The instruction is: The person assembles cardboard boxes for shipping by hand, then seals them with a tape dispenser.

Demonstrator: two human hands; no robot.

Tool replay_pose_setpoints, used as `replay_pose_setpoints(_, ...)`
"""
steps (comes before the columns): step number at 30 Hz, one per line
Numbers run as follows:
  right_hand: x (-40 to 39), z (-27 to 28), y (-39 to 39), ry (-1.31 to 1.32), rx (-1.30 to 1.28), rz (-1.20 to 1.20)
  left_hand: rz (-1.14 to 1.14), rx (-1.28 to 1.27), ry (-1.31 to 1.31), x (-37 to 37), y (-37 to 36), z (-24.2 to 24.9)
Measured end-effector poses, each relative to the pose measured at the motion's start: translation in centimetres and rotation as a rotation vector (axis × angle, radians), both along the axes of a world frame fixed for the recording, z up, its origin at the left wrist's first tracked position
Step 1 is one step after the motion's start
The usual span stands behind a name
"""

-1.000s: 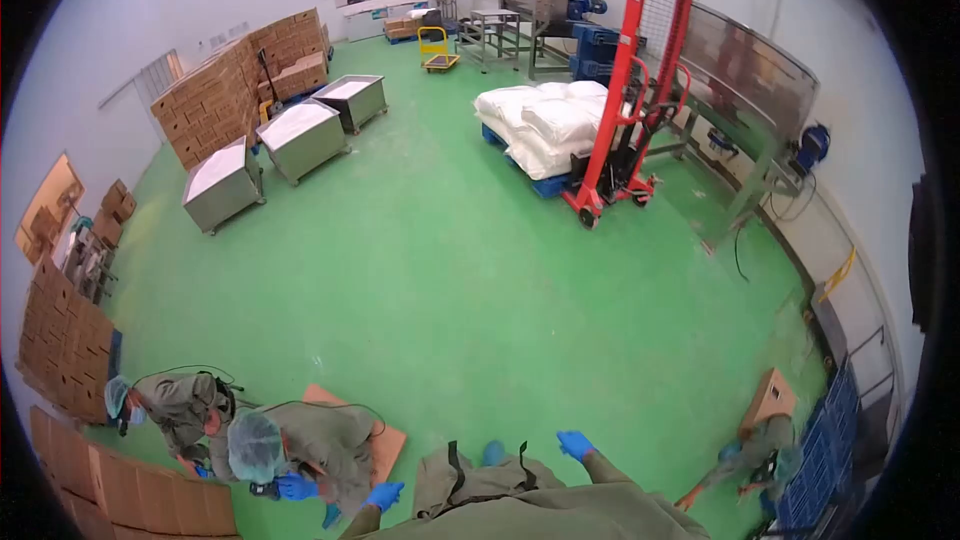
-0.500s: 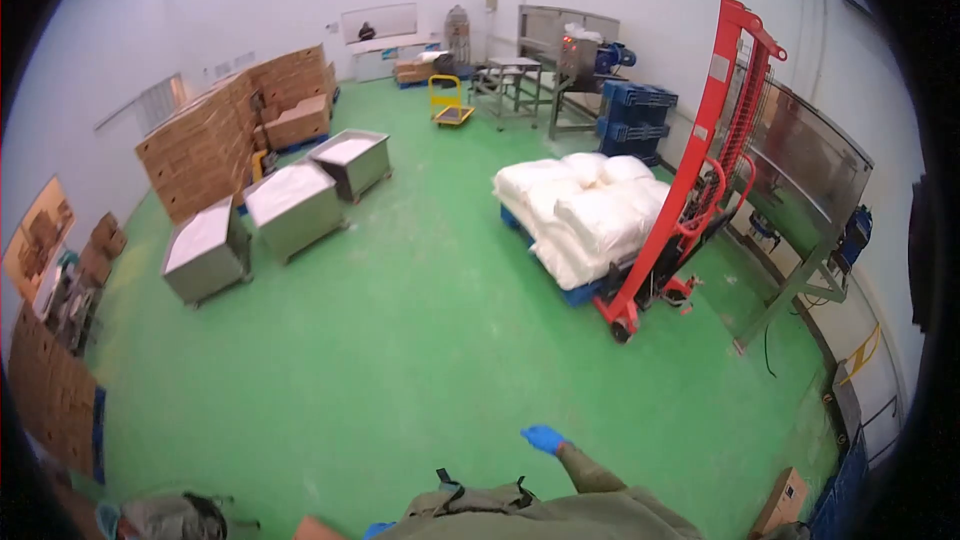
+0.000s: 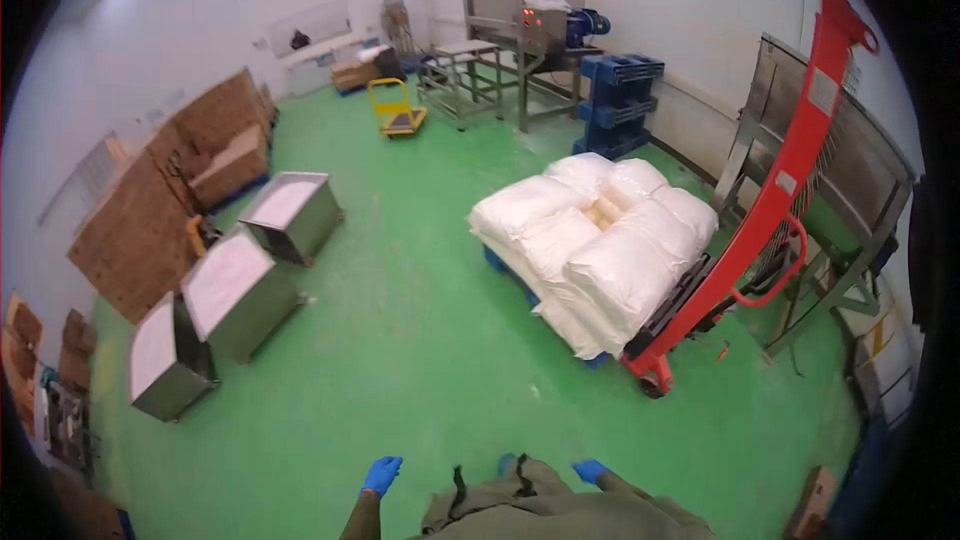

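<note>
Both hands wear blue gloves and hang over the green floor, low in the view. My left hand [image 3: 382, 475] is at the lower centre-left, apart from any object; its fingers are too small to make out. On the other side of my body, my right hand [image 3: 590, 470] touches nothing visible, and its finger shape is unclear. Ahead and to the right, white sacks [image 3: 600, 240] lie stacked on a blue pallet. A red lift stacker [image 3: 760, 210] stands against the right side of that load.
Three metal bins [image 3: 245, 340] of white material stand at left, before stacked cardboard [image 3: 125, 230]. A yellow trolley [image 3: 400, 120], steel tables [image 3: 465, 48], blue pallets [image 3: 618, 105] and metal machines [image 3: 545, 30] stand farther back. A cardboard box [image 3: 812, 502] lies at lower right.
The sacks and stacker appear nearer, and the view has turned a little to the right. My left hand has come into fuller view. The person at lower left is out of view.
</note>
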State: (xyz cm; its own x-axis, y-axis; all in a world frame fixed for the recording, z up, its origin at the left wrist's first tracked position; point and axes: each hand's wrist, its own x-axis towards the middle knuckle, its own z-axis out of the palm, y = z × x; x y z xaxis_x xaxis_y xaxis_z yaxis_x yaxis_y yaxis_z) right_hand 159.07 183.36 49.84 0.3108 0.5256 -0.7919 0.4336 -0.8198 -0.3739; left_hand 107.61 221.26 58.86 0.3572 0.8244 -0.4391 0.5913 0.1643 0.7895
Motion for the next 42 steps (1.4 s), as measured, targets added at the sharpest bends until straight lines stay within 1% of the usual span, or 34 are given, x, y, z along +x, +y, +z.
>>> replay_pose_setpoints(1, 1.8, 2.4, 5.8, 0.023, 0.156, 0.181, -0.054, -0.056, -0.014, 3.4, 1.0, -1.2)
replay_pose_setpoints(2, 6.0, -7.5, 9.5, -0.198, 0.245, 0.372, -0.062, -0.174, -0.105, 5.4, 2.9, -2.5)
replay_pose_setpoints(3, 10.3, -7.9, 16.8, -0.273, 0.294, 0.420, -0.069, -0.304, -0.179, 5.3, 5.3, -5.1)
replay_pose_setpoints(5, 15.6, -4.2, 31.9, -0.272, 0.383, 0.354, -0.094, -0.104, 0.223, 3.8, 9.1, -12.1)
replay_pose_setpoints(6, 17.9, -2.7, 38.9, -0.264, 0.437, 0.335, -0.347, 0.086, 0.384, 3.7, 9.5, -15.9)
replay_pose_setpoints(7, 18.5, 2.1, 46.0, -0.135, 0.495, 0.153, -0.567, 0.314, 0.542, 4.2, 10.4, -17.4)
replay_pose_setpoints(8, 20.7, 2.3, 52.5, -0.216, 0.520, 0.281, -0.335, -0.165, 0.476, 4.0, 13.3, -17.1)
replay_pose_setpoints(10, 24.3, 1.6, 63.4, -0.268, 0.536, 0.186, -0.292, -0.329, 0.489, 7.1, 20.2, -15.9)
replay_pose_setpoints(11, 25.0, 2.1, 67.4, -0.260, 0.518, 0.083, -0.311, -0.346, 0.494, 9.0, 25.3, -15.0)
replay_pose_setpoints(12, 25.2, 4.4, 71.9, -0.250, 0.504, -0.015, -0.341, -0.339, 0.503, 10.9, 30.8, -14.4)
replay_pose_setpoints(14, 27.6, 1.3, 78.1, -0.204, 0.464, 0.113, -0.451, -0.272, 0.535, 14.7, 42.5, -13.6)
replay_pose_setpoints(16, 28.7, 5.0, 82.7, -0.106, 0.305, 0.012, -0.636, -0.068, 0.562, 19.5, 55.1, -13.3)
replay_pose_setpoints(17, 29.3, 5.3, 84.4, -0.081, 0.312, -0.048, -0.692, 0.046, 0.570, 22.3, 61.8, -12.9)
replay_pose_setpoints(19, 31.6, 3.8, 87.1, -0.049, 0.351, -0.189, -0.500, 0.074, 0.457, 31.1, 74.7, -5.2)
replay_pose_setpoints(20, 33.3, 2.7, 89.1, -0.089, 0.327, -0.203, -0.407, 0.088, 0.395, 36.1, 81.6, -2.0)
replay_pose_setpoints(22, 37.1, -0.5, 92.5, -0.171, 0.267, -0.224, -0.334, 0.201, 0.246, 43.5, 94.6, -0.1)
replay_pose_setpoints(24, 42.2, -4.2, 96.7, -0.178, 0.200, -0.246, -0.244, 0.249, 0.157, 49.7, 106.4, -0.8)
replay_pose_setpoints(25, 45.1, -5.6, 98.7, -0.180, 0.167, -0.244, -0.189, 0.198, 0.137, 52.2, 109.9, -0.5)
replay_pose_setpoints(26, 47.3, -6.0, 100.7, -0.215, 0.197, -0.083, -0.130, 0.147, 0.124, 54.2, 113.1, 0.6)
replay_pose_setpoints(27, 52.2, -6.2, 104.4, -0.278, 0.246, 0.078, -0.069, 0.118, 0.083, 58.8, 117.8, 1.4)
replay_pose_setpoints(28, 55.4, -6.7, 108.2, -0.325, 0.293, 0.232, -0.064, 0.131, 0.038, 60.7, 121.3, -1.1)
replay_pose_setpoints(29, 58.9, -8.8, 111.9, -0.328, 0.269, 0.105, -0.191, 0.101, 0.103, 61.6, 124.6, -4.2)
replay_pose_setpoints(30, 63.2, -11.3, 116.0, -0.330, 0.238, -0.016, -0.314, 0.065, 0.168, 63.7, 127.7, -5.5)
replay_pose_setpoints(31, 67.3, -12.3, 120.3, -0.376, 0.236, 0.011, -0.222, -0.113, 0.171, 66.3, 129.2, -4.4)
replay_pose_setpoints(32, 71.6, -10.8, 125.4, -0.426, 0.256, -0.041, -0.126, -0.291, 0.170, 69.8, 129.2, -1.7)
replay_pose_setpoints(33, 75.5, -6.6, 130.6, -0.416, 0.269, -0.093, -0.074, -0.329, 0.189, 72.4, 129.8, -1.3)
replay_pose_setpoints(34, 80.7, -6.5, 135.9, -0.497, 0.504, 0.110, -0.022, -0.364, 0.202, 74.5, 131.1, -2.3)
replay_pose_setpoints(35, 86.2, -8.9, 141.9, -0.505, 0.494, -0.070, -0.027, -0.382, 0.210, 76.8, 132.7, -3.0)
replay_pose_setpoints(36, 89.8, 0.7, 148.3, -0.425, 0.423, -0.078, -0.109, -0.369, 0.238, 79.3, 134.3, -4.0)
replay_pose_setpoints(37, 94.6, 1.1, 154.4, -0.407, 0.515, -0.391, -0.193, -0.351, 0.272, 81.9, 136.0, -5.1)
replay_pose_setpoints(38, 99.1, 3.5, 159.8, -0.398, 0.630, -0.393, -0.271, -0.343, 0.312, 84.6, 137.7, -6.2)
replay_pose_setpoints(39, 104.1, 3.0, 165.4, -0.304, 0.690, -0.550, -0.335, -0.338, 0.349, 87.3, 139.4, -7.3)
replay_pose_setpoints(40, 107.3, 4.0, 170.3, -0.604, 0.816, -0.609, -0.402, -0.324, 0.380, 90.3, 142.0, -8.2)
replay_pose_setpoints(42, 114.8, 11.6, 178.0, -0.332, 0.850, -0.695, -0.519, -0.287, 0.432, 95.9, 148.1, -9.3)
